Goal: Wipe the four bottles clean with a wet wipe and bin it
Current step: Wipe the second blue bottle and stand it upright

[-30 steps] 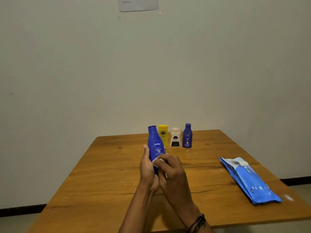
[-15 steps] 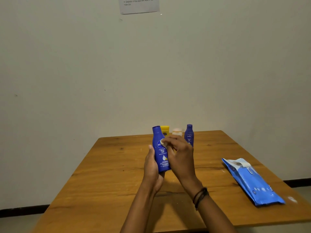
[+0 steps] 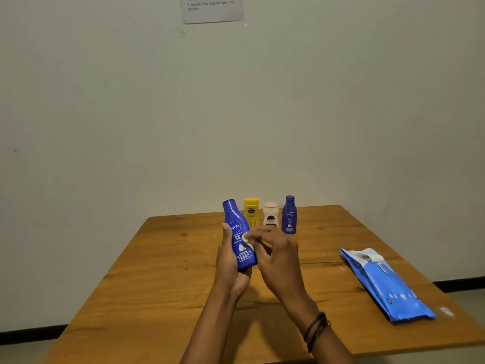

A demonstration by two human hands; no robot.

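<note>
Here we face a plain pale wall [image 3: 105,101] with a printed paper sheet [image 3: 212,9] stuck high on it, its text too small for us to read in full. Below it stands the wooden desk [image 3: 157,298], which carries everything else. On its right side lies a blue pack of wipes [image 3: 385,285], flat, with its top flap peeled open, well apart from the bottles.

Over the middle of the desk we see the left hand [image 3: 229,264] gripping the large blue bottle [image 3: 238,232] round its lower body, thumb up along the left side. The bottle is lifted off the desk, its cap tipped a little to the left and its label towards us. The right hand [image 3: 278,261] pinches the wet wipe [image 3: 248,239] in its fingertips and presses it against the front of that bottle, just beside the label.

Behind the hands, near the far edge, three more bottles stand upright in a row: a yellow bottle [image 3: 251,211], a white bottle [image 3: 270,215] and a small blue bottle [image 3: 289,215].

Dark bands [image 3: 316,329] circle the right wrist.
</note>
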